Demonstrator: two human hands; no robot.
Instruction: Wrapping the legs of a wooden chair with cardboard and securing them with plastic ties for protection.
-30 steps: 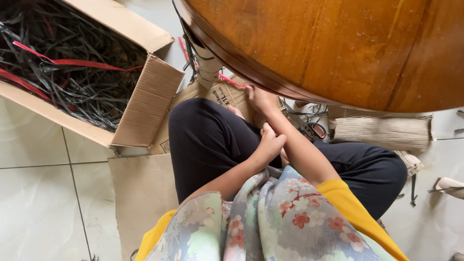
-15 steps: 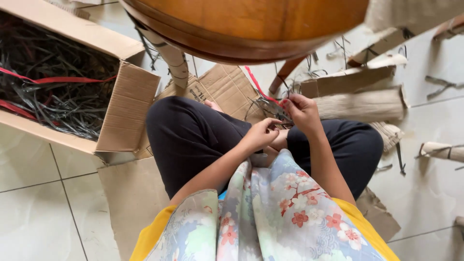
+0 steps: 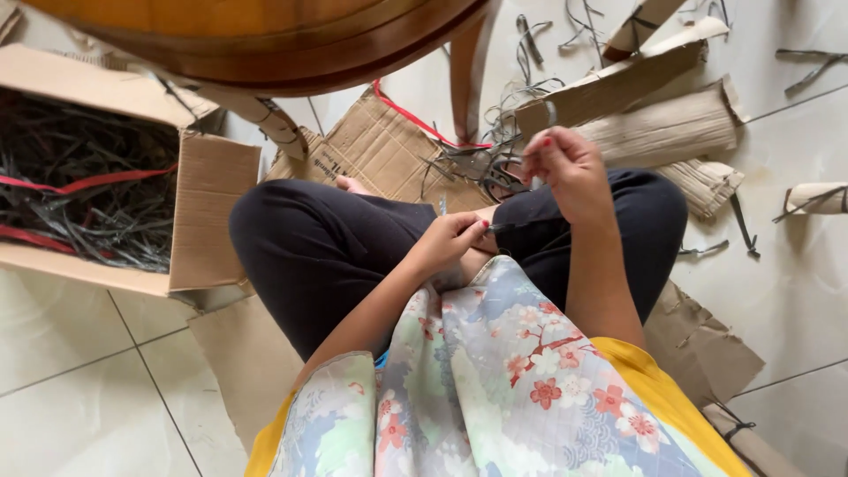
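Beside the brown cardboard box [image 3: 208, 208], full of grey strips [image 3: 88, 194] and red bands [image 3: 84, 183], are black trousers [image 3: 318, 247] and a pale floral shirt [image 3: 495, 389] with yellow sleeves.

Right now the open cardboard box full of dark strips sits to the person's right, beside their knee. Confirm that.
Not right. The cardboard box of dark strips sits to the person's left, beside the left knee, as the head view shows. It is open and full, as stated.

Person seated cross-legged. Left hand [image 3: 450, 240] curled closed low at frame centre; right hand [image 3: 570, 168] raised upper right of centre, fingers [image 3: 539, 152] pinched together.
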